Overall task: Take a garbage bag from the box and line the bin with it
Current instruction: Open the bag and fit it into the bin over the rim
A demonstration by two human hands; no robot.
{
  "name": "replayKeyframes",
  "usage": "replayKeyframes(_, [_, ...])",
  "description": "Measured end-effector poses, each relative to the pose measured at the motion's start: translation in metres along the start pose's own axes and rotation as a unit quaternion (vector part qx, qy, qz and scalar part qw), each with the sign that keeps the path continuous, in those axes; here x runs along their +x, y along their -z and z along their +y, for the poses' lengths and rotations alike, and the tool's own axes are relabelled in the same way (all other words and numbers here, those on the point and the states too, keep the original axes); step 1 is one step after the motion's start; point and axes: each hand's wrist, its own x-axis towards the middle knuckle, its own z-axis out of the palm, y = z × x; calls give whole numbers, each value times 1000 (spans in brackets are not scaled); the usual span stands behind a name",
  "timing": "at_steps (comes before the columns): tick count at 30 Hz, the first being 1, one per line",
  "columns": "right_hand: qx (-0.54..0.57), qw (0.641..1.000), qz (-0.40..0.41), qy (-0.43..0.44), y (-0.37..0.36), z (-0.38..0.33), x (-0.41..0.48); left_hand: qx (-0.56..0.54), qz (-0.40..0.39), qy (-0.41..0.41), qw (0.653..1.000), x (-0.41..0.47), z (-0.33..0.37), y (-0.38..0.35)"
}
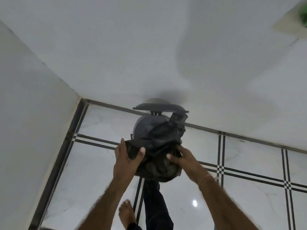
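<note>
A grey round bin (141, 128) stands on the tiled floor against the wall, its lid (159, 107) swung up. A crumpled black garbage bag (159, 140) lies over the bin's mouth and near side, one corner reaching up toward the lid. My left hand (127, 158) grips the bag's left edge, thumb on top. My right hand (184, 159) holds the bag's right side, fingers pressed into the folds. The bag hides most of the bin's rim. No box is in view.
White walls meet in a corner at the left (79, 98). The glossy white floor tiles (240, 155) carry black lines. My bare foot (127, 213) and a dark trouser leg (156, 203) stand just before the bin. A green thing (303, 14) sits at the top right.
</note>
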Motion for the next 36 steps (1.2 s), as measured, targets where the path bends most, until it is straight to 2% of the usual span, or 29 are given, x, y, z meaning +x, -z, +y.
replayKeyframes(2, [-45, 998, -35, 8, 1, 13, 45, -35, 28, 2, 999, 37, -12, -20])
replayKeyframes(4, [-157, 980, -123, -4, -2, 8, 69, -52, 56, 7, 997, 59, -10, -25])
replayKeyframes(5, [-176, 973, -147, -13, -3, 14, 88, -56, 58, 11, 997, 74, -16, -32])
replayKeyframes(6, [-170, 976, -136, -4, -7, 20, 108, -50, 58, 15, 997, 91, -24, -39])
replayKeyframes(8, [-159, 986, -41, 17, -3, 33, 137, -27, 54, 22, 998, 114, -34, -49])
replayKeyframes(9, [-184, 981, -62, 5, -1, 39, 146, -8, 48, 23, 999, 123, -39, -54])
replayKeyframes(11, [-233, 953, -179, -77, 0, 50, 153, 50, 30, 23, 998, 139, -50, -65])
replayKeyframes(12, [-197, 963, -168, -81, 3, 59, 158, 70, 26, 11, 997, 144, -52, -70])
replayKeyframes(13, [-131, 986, -98, -44, 7, 67, 165, 74, 22, -11, 997, 150, -56, -76])
replayKeyframes(14, [-73, 997, -11, -7, 11, 68, 168, 67, 20, -37, 997, 154, -58, -82])
replayKeyframes(15, [-16, 999, 36, 10, 13, 67, 170, 51, 24, -62, 996, 158, -60, -88])
replayKeyframes(17, [77, 997, 22, 11, 15, 64, 173, 23, 47, -77, 996, 169, -61, -100])
replayKeyframes(19, [70, 992, 93, 43, 23, 72, 187, -4, 66, -49, 997, 183, -64, -107])
replayKeyframes(20, [5, 993, 107, 56, 28, 75, 193, 0, 73, -43, 996, 189, -67, -107])
replayKeyframes(22, [-146, 988, -34, 35, 27, 81, 193, 23, 75, -56, 995, 196, -71, -106])
replayKeyframes(23, [-168, 982, -83, 19, 26, 86, 195, 28, 74, -67, 995, 201, -74, -105])
replayKeyframes(26, [-47, 997, -14, 54, 26, 85, 197, -18, 81, -93, 992, 209, -81, -102])
replayKeyframes(30, [88, 992, 38, 75, 30, 85, 201, -141, 106, -78, 981, 223, -85, -99])
replayKeyframes(33, [190, 976, 76, 75, 33, 83, 197, -264, 73, -39, 961, 235, -81, -91])
replayKeyframes(36, [252, 959, 117, 64, 39, 83, 197, -319, 35, 32, 947, 245, -81, -83])
